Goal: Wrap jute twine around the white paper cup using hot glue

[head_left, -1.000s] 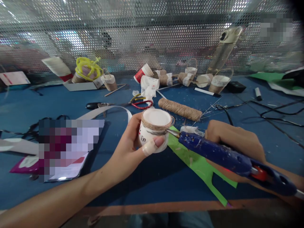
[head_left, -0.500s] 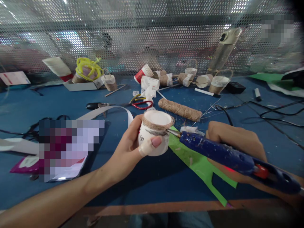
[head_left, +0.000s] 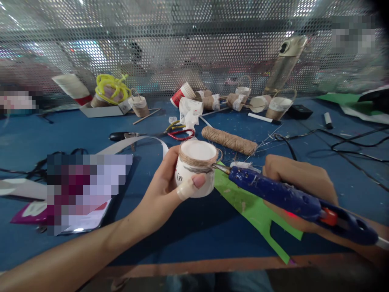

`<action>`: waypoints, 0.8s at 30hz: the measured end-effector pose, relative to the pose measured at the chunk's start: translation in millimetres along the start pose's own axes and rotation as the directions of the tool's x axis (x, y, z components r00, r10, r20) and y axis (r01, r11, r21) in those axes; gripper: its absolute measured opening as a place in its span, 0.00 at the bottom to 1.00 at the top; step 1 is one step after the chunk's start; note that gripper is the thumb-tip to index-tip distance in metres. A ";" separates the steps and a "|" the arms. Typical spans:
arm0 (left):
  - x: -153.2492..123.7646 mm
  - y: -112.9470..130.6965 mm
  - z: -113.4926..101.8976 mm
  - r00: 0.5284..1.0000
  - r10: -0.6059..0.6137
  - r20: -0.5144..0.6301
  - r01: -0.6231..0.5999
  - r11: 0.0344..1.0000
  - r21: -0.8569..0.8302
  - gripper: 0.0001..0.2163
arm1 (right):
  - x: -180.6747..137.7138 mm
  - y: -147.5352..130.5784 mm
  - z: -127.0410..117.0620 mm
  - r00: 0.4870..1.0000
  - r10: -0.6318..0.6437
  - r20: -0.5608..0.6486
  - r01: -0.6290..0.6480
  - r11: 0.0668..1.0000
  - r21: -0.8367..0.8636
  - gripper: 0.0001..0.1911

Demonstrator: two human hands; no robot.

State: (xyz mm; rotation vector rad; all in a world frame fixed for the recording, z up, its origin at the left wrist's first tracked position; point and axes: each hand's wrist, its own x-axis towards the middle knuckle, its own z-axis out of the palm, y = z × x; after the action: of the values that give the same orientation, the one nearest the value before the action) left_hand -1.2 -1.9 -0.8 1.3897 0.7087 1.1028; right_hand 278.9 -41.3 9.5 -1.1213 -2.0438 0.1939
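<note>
The left hand (head_left: 165, 183) grips a white, twine-rimmed paper cup (head_left: 197, 168), the right hand (head_left: 305, 180) a blue plastic glue gun (head_left: 282, 196) (tip (head_left: 222, 167) seemingly touching the cup).

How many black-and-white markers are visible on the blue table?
2. One marker lies left of the black box; the second marker is right of that box. Others may be hidden.

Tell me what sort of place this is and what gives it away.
Probably a handicraft workspace: the right hand holds a blue hot glue gun, with a roll of twine and small handled baskets beyond.
</note>
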 end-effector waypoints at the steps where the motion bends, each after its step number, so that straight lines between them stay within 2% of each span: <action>1: 0.4 0.9 0.9 1.000 -0.003 -0.001 0.003 1.000 0.004 0.19 | 0.0 -0.8 0.6 1.000 -0.009 -0.006 0.009 1.000 -0.018 0.17; 6: 2.7 1.0 2.6 1.000 -0.001 -0.002 0.001 1.000 -0.006 0.19 | -0.7 -1.5 1.8 0.999 -0.038 -0.014 0.037 0.998 -0.054 0.15; 10: 3.0 -1.9 -0.7 0.999 -0.021 0.032 0.021 1.000 -0.021 0.19 | -0.3 -0.6 0.4 1.000 -0.016 -0.009 0.015 1.000 -0.023 0.15; 17: 0.6 -2.7 -5.9 0.999 -0.028 0.026 0.028 1.000 -0.005 0.21 | 1.4 3.6 0.1 1.000 0.002 0.003 -0.002 1.000 0.020 0.16; 24: 0.6 1.5 -3.8 0.998 -0.066 0.018 0.067 0.998 -0.006 0.21 | 7.5 3.7 -2.2 1.000 -0.006 0.015 0.006 1.000 -0.027 0.16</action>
State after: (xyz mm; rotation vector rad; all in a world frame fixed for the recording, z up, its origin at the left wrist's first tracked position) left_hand -4.7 -0.1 0.4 1.3594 0.7325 1.0383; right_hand 280.4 -33.8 13.5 -1.1332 -2.0686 0.1723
